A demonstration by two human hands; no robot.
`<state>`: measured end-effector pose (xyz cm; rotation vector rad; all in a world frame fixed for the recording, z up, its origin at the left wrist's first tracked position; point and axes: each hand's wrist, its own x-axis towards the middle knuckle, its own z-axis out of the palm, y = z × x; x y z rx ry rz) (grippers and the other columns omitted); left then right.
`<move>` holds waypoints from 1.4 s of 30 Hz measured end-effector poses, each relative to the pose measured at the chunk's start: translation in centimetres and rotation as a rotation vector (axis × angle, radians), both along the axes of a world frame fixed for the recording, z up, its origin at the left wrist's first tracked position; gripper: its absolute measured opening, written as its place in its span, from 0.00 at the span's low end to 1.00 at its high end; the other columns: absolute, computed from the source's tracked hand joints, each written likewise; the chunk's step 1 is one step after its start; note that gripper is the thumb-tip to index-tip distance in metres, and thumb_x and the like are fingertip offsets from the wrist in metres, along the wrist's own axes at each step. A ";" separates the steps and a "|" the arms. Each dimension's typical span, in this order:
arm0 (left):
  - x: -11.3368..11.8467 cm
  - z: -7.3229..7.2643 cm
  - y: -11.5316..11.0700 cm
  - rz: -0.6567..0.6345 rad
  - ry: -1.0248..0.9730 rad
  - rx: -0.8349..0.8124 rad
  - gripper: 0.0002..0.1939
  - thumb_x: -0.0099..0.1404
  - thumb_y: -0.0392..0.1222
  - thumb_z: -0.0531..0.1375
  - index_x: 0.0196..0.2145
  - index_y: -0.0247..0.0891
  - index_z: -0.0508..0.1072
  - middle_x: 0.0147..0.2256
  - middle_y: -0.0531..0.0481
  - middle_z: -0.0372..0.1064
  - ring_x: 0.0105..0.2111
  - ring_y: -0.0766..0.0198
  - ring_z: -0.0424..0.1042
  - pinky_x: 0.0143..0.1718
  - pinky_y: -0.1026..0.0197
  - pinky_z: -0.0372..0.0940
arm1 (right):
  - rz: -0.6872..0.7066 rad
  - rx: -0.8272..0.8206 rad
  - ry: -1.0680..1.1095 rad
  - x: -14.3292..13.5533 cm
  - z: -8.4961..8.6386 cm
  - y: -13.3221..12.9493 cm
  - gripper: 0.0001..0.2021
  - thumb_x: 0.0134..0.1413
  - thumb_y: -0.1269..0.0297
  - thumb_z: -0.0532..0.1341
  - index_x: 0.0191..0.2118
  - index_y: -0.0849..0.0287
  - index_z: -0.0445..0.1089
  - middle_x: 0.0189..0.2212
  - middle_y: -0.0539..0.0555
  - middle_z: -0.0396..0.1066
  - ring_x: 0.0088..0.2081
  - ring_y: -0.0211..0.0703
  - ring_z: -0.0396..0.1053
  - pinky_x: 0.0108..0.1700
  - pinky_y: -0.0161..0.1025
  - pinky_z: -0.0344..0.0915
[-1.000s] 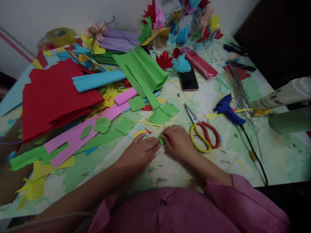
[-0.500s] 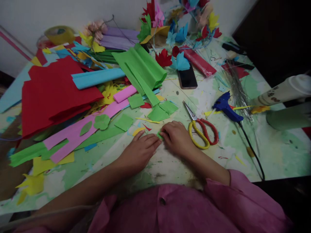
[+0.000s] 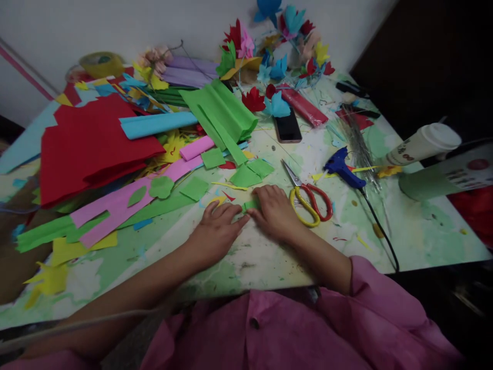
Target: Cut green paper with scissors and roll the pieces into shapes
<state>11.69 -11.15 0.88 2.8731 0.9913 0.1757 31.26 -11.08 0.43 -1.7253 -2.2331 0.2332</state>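
Observation:
A small piece of green crepe paper point(image 3: 251, 205) lies between my two hands near the table's front edge. My right hand point(image 3: 276, 211) grips its right part, with the thumb below and the fingers curled over it. At its left end, my left hand point(image 3: 215, 232) pinches the paper with thumb and fingertips, which partly hide it. Just right of my right hand lies a pair of scissors point(image 3: 306, 198) with yellow and red handles, blades pointing away. Cut green squares point(image 3: 194, 188) and a scalloped green piece point(image 3: 162, 187) rest to the left.
A blue glue gun point(image 3: 342, 167) with a black cord, thin wires point(image 3: 360, 133) and a lidded paper cup point(image 3: 423, 144) stand right. Farther back are a phone point(image 3: 288, 127) and paper flowers point(image 3: 278, 67). Red paper point(image 3: 92, 146) and pink strips point(image 3: 115, 205) cover the left.
My hands have moved slightly apart, so more of the green paper shows as a flat strip between them. The whole view has shifted a little, showing more on the right.

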 end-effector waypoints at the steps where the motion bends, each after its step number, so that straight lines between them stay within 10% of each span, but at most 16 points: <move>1: 0.0 0.0 -0.1 0.008 -0.007 0.004 0.17 0.65 0.39 0.52 0.52 0.44 0.66 0.51 0.44 0.63 0.53 0.52 0.59 0.57 0.42 0.45 | -0.003 0.007 -0.021 0.0 -0.1 -0.2 0.18 0.56 0.56 0.57 0.47 0.63 0.62 0.43 0.62 0.65 0.44 0.53 0.58 0.45 0.46 0.54; 8: -0.3 -0.2 -0.2 0.003 -0.023 0.014 0.17 0.66 0.40 0.51 0.52 0.45 0.66 0.52 0.46 0.63 0.54 0.52 0.56 0.57 0.42 0.43 | -0.087 0.051 0.120 0.6 -0.7 -0.1 0.12 0.56 0.70 0.55 0.47 0.61 0.64 0.39 0.59 0.66 0.42 0.50 0.59 0.44 0.45 0.56; 15: 0.4 0.0 1.0 -0.040 -0.129 -0.045 0.15 0.66 0.41 0.51 0.47 0.42 0.71 0.44 0.45 0.67 0.47 0.55 0.61 0.50 0.48 0.52 | 0.198 0.028 0.303 1.1 -0.3 -0.3 0.05 0.54 0.71 0.56 0.33 0.59 0.69 0.34 0.54 0.67 0.40 0.45 0.61 0.43 0.41 0.58; 21: 2.2 0.0 1.8 -0.037 -0.136 -0.006 0.15 0.67 0.39 0.48 0.33 0.35 0.74 0.32 0.46 0.69 0.37 0.59 0.65 0.43 0.52 0.55 | 0.178 0.014 0.337 0.9 -0.2 -0.3 0.05 0.56 0.71 0.54 0.33 0.60 0.68 0.33 0.55 0.67 0.39 0.45 0.61 0.43 0.42 0.58; 32: 1.7 -0.3 0.2 -0.099 -0.071 0.150 0.14 0.67 0.36 0.47 0.37 0.33 0.72 0.34 0.45 0.69 0.37 0.60 0.65 0.50 0.50 0.56 | 0.011 0.008 0.071 0.2 -0.2 -0.7 0.06 0.53 0.64 0.58 0.37 0.59 0.62 0.38 0.57 0.64 0.42 0.50 0.57 0.42 0.44 0.55; 42: 2.3 -1.0 1.1 -0.066 -0.073 0.201 0.16 0.67 0.37 0.47 0.30 0.34 0.72 0.28 0.47 0.68 0.33 0.61 0.65 0.46 0.53 0.60 | 0.053 0.021 0.335 1.3 -0.3 -0.4 0.04 0.55 0.70 0.56 0.35 0.59 0.68 0.34 0.54 0.65 0.39 0.44 0.59 0.42 0.40 0.56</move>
